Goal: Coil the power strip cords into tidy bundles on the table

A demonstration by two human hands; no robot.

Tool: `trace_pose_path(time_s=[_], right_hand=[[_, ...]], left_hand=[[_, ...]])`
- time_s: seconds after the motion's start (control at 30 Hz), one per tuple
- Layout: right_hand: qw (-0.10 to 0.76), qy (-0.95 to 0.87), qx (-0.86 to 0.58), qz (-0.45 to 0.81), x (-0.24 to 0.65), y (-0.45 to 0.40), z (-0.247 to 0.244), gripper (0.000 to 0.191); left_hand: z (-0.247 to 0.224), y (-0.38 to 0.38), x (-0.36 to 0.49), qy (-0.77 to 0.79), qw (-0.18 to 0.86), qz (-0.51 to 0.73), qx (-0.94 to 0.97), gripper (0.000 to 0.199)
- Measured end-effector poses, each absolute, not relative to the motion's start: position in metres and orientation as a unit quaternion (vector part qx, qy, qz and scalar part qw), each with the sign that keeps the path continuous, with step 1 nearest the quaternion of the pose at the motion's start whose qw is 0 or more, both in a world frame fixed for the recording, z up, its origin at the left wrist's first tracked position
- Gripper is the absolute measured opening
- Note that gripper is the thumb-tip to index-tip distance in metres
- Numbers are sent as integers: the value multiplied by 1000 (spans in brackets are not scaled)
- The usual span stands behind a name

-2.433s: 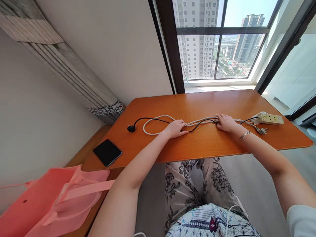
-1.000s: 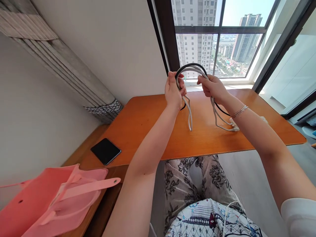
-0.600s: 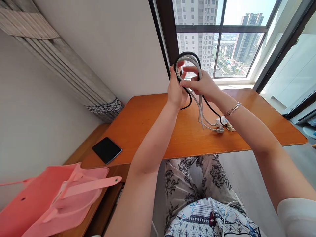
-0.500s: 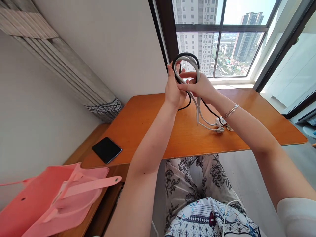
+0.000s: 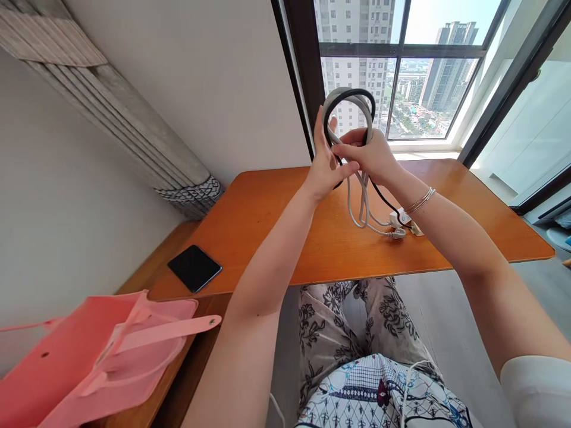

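Black and white cables (image 5: 350, 95), looped together in a coil, are held up above the wooden table (image 5: 267, 220). My right hand (image 5: 368, 156) pinches the coil at its lower right side. At the coil's lower left is my left hand (image 5: 328, 166), its fingers raised and spread apart, with the cables resting against the palm side. Loose cable lengths hang from the coil down to a white plug (image 5: 397, 233) and a white adapter (image 5: 399, 217) lying on the tabletop.
A black phone (image 5: 194, 268) lies at the table's left edge. The open pink bag (image 5: 111, 356) is at the lower left. Behind the table are a window (image 5: 401, 95) and a tied curtain (image 5: 134, 119).
Both hands and the coil have shifted slightly right. My left fingers have opened out, with the thumb now pointing toward my right hand. The hanging white cable has formed a lower loop.
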State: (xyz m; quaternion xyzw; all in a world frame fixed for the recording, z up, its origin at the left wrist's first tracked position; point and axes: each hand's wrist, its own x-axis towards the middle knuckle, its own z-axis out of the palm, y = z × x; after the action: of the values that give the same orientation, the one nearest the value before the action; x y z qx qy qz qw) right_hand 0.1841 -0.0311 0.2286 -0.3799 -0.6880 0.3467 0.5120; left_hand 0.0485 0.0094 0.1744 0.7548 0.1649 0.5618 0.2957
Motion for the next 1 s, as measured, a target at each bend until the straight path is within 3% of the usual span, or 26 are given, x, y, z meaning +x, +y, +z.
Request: trace_pose_path(time_s=[0.07, 0.27, 0.43, 0.57, 0.83, 1.0], right_hand=[[511, -670, -377, 384, 185, -31, 228, 29], [544, -625, -355, 433, 189, -33, 227, 39], [577, -606, -356, 416, 205, -32, 239, 38], [612, -592, -368, 374, 233, -29, 253, 27], [654, -559, -380, 341, 272, -16, 255, 21], [646, -548, -413, 334, 273, -26, 262, 27]], left_hand=[[158, 10, 47, 175, 314, 475, 803, 104], [131, -9, 67, 260, 471, 437, 721, 43], [129, -18, 67, 305, 480, 471, 675, 12], [126, -19, 43, 367, 457, 438, 681, 11], [113, -17, 13, 441, 440, 245, 743, 25], [104, -11, 12, 427, 562, 153, 692, 32]])
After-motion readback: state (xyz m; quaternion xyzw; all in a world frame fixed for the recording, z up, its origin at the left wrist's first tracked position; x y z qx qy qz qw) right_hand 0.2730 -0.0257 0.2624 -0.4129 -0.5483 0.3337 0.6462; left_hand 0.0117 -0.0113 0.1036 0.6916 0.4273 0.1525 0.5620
